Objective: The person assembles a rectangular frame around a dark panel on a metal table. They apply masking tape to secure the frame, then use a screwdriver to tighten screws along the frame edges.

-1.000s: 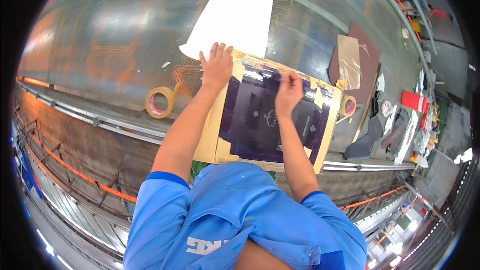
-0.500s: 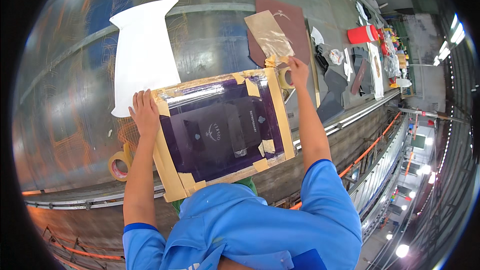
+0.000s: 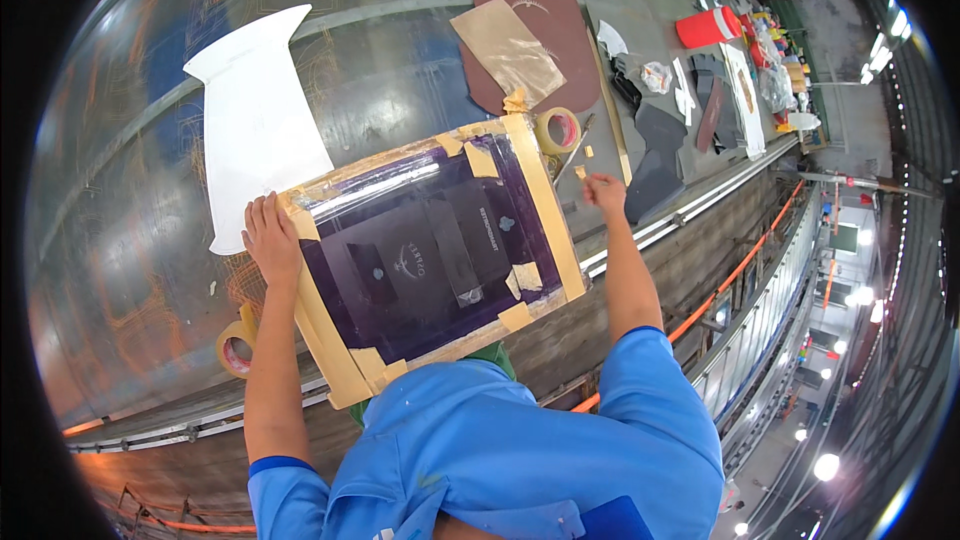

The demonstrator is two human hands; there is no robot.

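Left hand (image 3: 270, 238) flat on screen frame (image 3: 432, 252), arm straight.

Purple screen in a tan frame on a grey desk

The screen (image 3: 420, 255) is dark purple with darker shapes; its frame (image 3: 545, 205) is tan, patched with yellowish tape. The desk (image 3: 120, 270) is shiny grey with orange marks. The paper sheet (image 3: 255, 120) is white, the tape roll (image 3: 558, 130) yellowish, the leather piece (image 3: 545, 35) maroon, the shirt (image 3: 520, 450) blue.
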